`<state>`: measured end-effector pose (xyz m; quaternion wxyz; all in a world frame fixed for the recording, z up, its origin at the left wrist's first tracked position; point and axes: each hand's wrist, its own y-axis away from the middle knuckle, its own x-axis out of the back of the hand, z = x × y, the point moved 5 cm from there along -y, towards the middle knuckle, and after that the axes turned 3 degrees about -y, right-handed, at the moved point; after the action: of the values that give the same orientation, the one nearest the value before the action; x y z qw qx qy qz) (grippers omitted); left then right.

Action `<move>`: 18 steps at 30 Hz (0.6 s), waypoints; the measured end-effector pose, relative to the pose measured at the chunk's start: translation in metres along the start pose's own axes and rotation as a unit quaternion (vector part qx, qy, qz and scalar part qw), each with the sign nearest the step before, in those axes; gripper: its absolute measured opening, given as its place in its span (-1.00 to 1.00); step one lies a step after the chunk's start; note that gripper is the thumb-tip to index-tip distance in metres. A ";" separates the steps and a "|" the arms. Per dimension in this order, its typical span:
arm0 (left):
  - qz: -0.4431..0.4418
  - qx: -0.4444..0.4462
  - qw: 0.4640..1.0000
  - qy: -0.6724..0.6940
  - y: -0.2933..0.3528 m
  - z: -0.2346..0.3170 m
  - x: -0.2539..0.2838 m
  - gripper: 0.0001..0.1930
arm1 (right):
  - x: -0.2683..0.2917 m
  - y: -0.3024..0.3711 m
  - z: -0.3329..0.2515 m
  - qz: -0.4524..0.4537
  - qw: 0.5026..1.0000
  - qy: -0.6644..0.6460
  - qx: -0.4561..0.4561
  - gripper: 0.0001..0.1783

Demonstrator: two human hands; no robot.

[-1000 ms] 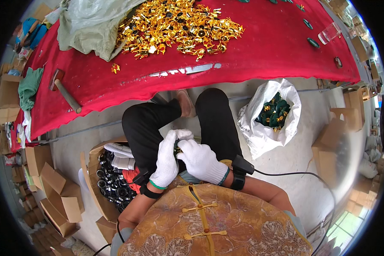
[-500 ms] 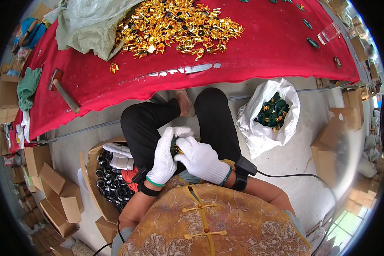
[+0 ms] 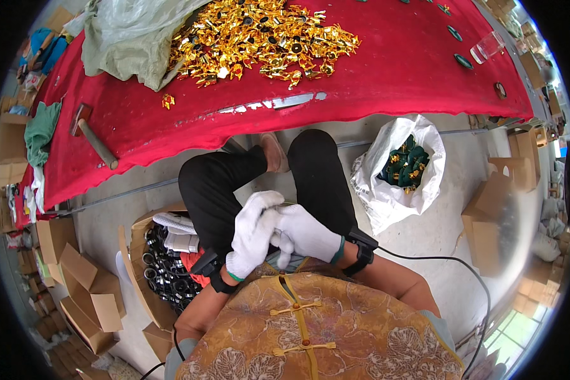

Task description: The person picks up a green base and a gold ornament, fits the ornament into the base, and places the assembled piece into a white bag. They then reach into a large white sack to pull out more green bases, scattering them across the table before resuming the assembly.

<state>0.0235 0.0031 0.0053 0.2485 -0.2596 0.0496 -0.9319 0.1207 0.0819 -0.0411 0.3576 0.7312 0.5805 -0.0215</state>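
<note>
In white knit gloves, my left hand [image 3: 252, 231] and my right hand [image 3: 307, 231] press together over my lap with curled fingers. They close around a small dark green and gold piece, which showed between them half a second ago and is now covered by the gloves. Similar green and gold pieces [image 3: 405, 166] fill a white woven sack [image 3: 370, 190] on the floor beyond my right knee. On the red-covered table [image 3: 392, 79] ahead lies a heap of shiny gold parts [image 3: 266, 47], some with black discs.
A hammer [image 3: 99, 144] lies at the table's left, near a pale plastic sack [image 3: 123, 54]. A clear cup [image 3: 487, 48] and green oval pieces [image 3: 463, 61] are at its right. An open carton [image 3: 134, 272] of black rings [image 3: 164, 269] stands left of me. A cable [image 3: 437, 257] trails from my right wrist.
My right hand has shifted slightly right and turned, its fingers now curled under beside the left. The green and gold piece has gone out of sight between the gloves.
</note>
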 end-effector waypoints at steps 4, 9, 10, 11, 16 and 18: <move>0.081 0.253 0.890 0.371 0.008 -0.034 -0.012 -0.55 | -0.017 0.016 -0.028 0.177 0.798 0.499 0.288 -0.66; 0.062 0.266 0.877 0.396 0.016 -0.033 -0.021 -0.53 | -0.015 0.009 0.003 0.147 0.788 0.545 0.245 -0.59; 0.060 0.267 0.877 0.396 0.016 -0.031 -0.019 -0.53 | -0.016 0.010 0.003 0.169 0.793 0.516 0.276 -0.64; 0.048 0.219 0.924 0.312 0.013 -0.025 -0.013 -0.53 | -0.016 0.012 0.003 0.191 0.797 0.485 0.306 -0.68; 0.023 0.121 0.986 0.116 0.008 -0.011 -0.005 -0.52 | -0.003 0.001 0.010 0.102 0.988 0.058 0.102 -0.76; 0.013 0.119 0.988 0.101 0.008 -0.010 -0.004 -0.53 | -0.005 -0.001 0.017 0.044 0.991 -0.123 -0.009 -0.76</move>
<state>0.0246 -0.0021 -0.0069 0.2834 -0.1317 -0.0336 -0.9493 0.1247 0.0687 -0.0526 0.4339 0.7445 0.4993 -0.0902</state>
